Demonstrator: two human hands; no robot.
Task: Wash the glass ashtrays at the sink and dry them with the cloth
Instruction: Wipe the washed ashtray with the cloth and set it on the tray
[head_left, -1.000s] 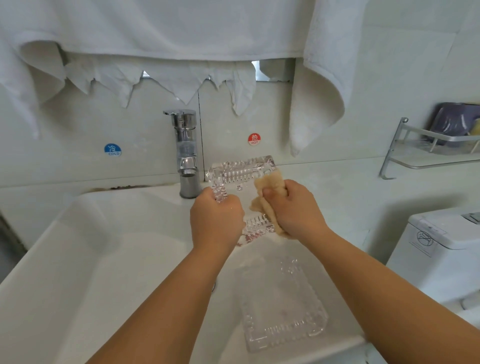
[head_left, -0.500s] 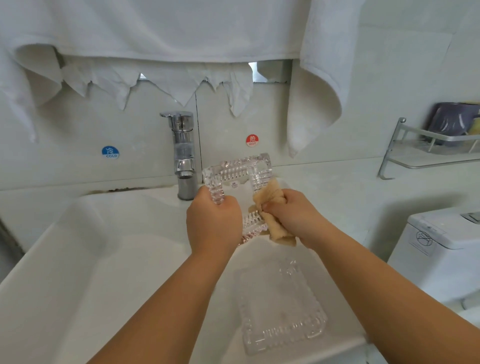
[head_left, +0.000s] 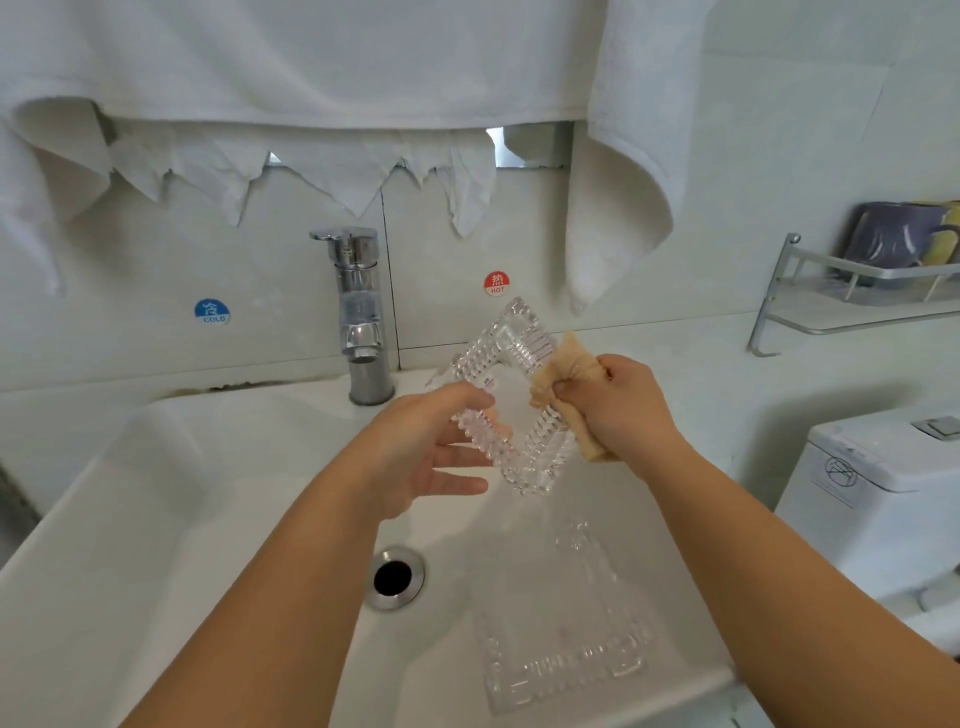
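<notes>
I hold the glass ashtray (head_left: 511, 400) over the sink (head_left: 156, 519), my left hand (head_left: 421, 447) steadying its lower edge with loosely spread fingers, my right hand (head_left: 623, 405) pinching the bunched cloth (head_left: 563, 374) against its right rim. It stands tilted like a diamond, hollow facing me, long axis running lower-left to upper-right. I should firm up my left-hand hold on the slick glass and work the cloth along each ribbed edge.

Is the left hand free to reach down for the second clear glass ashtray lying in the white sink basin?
Probably not yet: the left hand supports the raised ribbed glass ashtray, which the right hand wipes with the beige cloth. The path to the ashtray in the basin looks unobstructed.
</notes>
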